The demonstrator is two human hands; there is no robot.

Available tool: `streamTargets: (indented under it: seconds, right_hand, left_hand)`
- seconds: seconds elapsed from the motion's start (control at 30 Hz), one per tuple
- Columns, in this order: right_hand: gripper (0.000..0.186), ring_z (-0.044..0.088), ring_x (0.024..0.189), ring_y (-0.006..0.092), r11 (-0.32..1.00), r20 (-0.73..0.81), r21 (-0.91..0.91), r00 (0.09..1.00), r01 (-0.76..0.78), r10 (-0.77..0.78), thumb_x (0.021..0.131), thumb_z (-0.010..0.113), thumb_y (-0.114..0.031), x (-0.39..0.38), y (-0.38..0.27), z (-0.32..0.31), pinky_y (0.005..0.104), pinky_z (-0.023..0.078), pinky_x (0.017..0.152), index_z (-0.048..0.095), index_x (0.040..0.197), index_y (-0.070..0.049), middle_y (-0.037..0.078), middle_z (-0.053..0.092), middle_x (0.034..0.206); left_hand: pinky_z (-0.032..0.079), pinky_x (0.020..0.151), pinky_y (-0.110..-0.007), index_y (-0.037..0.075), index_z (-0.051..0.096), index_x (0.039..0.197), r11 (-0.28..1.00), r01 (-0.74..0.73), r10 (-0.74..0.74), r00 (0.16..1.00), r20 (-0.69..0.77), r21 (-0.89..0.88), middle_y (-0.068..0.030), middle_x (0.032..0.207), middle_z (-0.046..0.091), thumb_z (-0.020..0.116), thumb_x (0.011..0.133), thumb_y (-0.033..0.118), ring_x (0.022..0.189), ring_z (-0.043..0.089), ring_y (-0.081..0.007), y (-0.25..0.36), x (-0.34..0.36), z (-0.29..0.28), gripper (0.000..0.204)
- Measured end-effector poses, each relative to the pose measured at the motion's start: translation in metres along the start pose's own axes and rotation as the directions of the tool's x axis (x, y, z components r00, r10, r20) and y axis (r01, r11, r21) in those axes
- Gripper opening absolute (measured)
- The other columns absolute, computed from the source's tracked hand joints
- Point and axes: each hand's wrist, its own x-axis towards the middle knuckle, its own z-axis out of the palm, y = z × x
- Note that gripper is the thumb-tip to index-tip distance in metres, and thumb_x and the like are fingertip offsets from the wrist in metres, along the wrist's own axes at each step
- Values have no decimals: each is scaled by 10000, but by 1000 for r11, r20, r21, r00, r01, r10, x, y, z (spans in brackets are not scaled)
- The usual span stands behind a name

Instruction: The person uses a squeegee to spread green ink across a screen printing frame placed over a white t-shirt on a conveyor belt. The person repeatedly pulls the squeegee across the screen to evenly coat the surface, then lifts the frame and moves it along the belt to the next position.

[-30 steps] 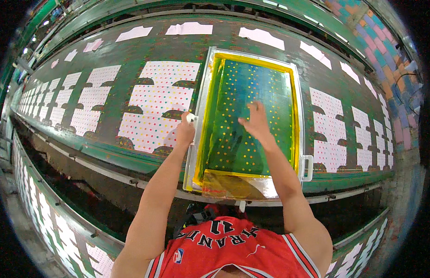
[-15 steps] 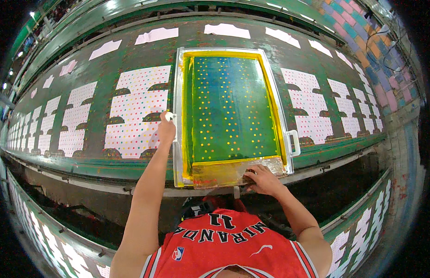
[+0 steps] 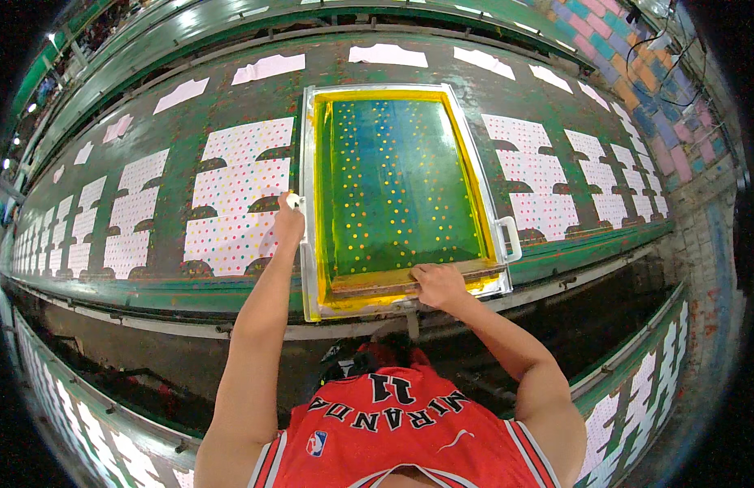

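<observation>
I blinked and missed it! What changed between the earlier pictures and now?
The right hand, first over the middle of the printing mesh, came back to its near end and took hold of the squeegee. The squeegee's near edge has moved forward. The left hand still holds the white handle on the left of the screen frame.
</observation>
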Motion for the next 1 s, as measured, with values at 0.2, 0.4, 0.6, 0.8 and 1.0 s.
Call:
streamTargets:
  seconds: [0.2, 0.4, 0.6, 0.8, 1.0]
  right_hand:
    - [362, 712, 737, 339, 998, 34, -66, 999, -20, 22, 846, 696, -484, -1, 2, -16, 486, 536, 639, 710, 932, -133, 122, 706, 742]
    - [311, 713, 803, 339, 1000, 139, 4, 990, -29, 29, 776, 709, -361, -26, -2, -4, 469, 557, 666, 670, 907, -81, 135, 713, 835]
    - [372, 691, 932, 290, 994, -160, -60, 982, 93, -101, 679, 730, -252, -42, -11, 34, 423, 586, 727, 614, 970, -51, 107, 660, 947]
    - [547, 690, 1032, 274, 997, -123, -83, 992, 9, -19, 607, 794, -233, 9, 8, 37, 404, 588, 804, 628, 1091, -39, 119, 692, 1145]
    - [343, 703, 920, 289, 995, -133, -99, 991, -1, -12, 656, 751, -221, 114, 50, 7, 443, 586, 704, 637, 936, -60, 111, 692, 957]
  left_hand:
    - [492, 816, -589, 195, 378, 1417, 999, -46, 46, 999, 20, -5, -296, 983, 692, 534, 938, 148, 942, 665, -489, -1, -1, -2, 506]
    - [513, 797, -575, 199, 359, 1421, 992, 7, -10, 1000, 26, 128, -285, 981, 698, 523, 962, 174, 902, 685, -470, 9, -4, -3, 488]
    - [510, 792, -577, 193, 378, 1414, 993, 25, -25, 1000, -2, 117, -280, 988, 699, 544, 957, 167, 923, 680, -473, 8, -3, 0, 487]
    - [499, 782, -584, 206, 378, 1415, 995, 13, -12, 1000, -10, 98, -290, 957, 701, 539, 958, 155, 919, 669, -492, 5, -1, 4, 487]
    - [481, 746, -607, 188, 375, 1412, 999, 14, -14, 1000, -14, 50, -298, 901, 695, 554, 946, 128, 857, 662, -515, 6, -3, 0, 503]
